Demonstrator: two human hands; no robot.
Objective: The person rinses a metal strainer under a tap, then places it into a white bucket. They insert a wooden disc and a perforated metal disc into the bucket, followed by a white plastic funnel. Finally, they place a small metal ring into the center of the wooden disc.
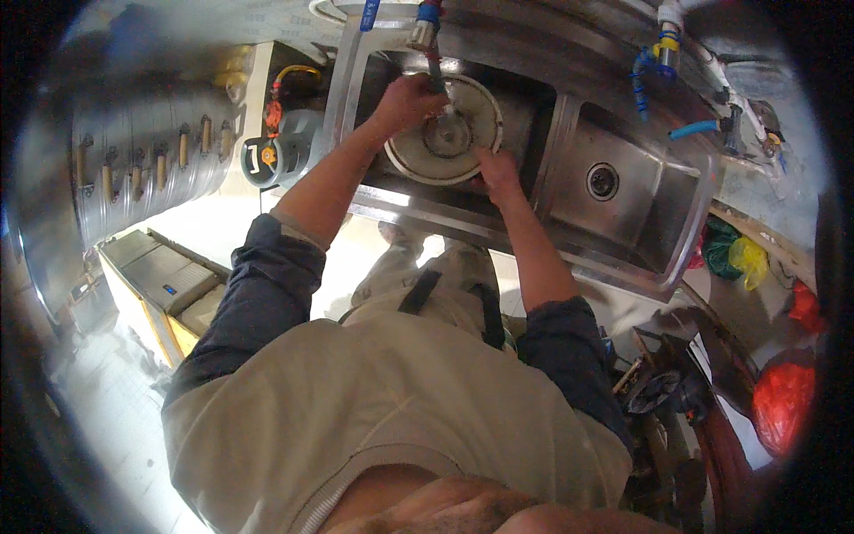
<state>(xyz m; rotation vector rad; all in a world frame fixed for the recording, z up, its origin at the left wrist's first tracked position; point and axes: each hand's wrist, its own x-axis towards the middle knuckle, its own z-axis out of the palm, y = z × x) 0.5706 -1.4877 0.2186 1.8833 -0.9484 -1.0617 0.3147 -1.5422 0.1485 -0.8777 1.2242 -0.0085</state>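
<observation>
A round, pale, shallow vessel (411, 147) with concentric rings lies tilted in the left sink basin (527, 111); whether it is a pan or a lid I cannot tell. Over its upper left part is my left hand (411, 105), fingers bent together beside the faucet's outlet (434, 73); anything inside them is hidden. My right hand (500, 173) grips the vessel's lower right rim, thumb on the upper side. Below the outlet, the vessel's middle looks wet and shiny.
To the right is a second basin (614, 209) with a drain (602, 182). A gas cylinder (298, 147) stands left of the sink. Blue hoses (694, 130) and pipes run along the wall. Coloured plastic bags (783, 408) lie at the right. A low metal-topped cabinet (165, 271) is at the left.
</observation>
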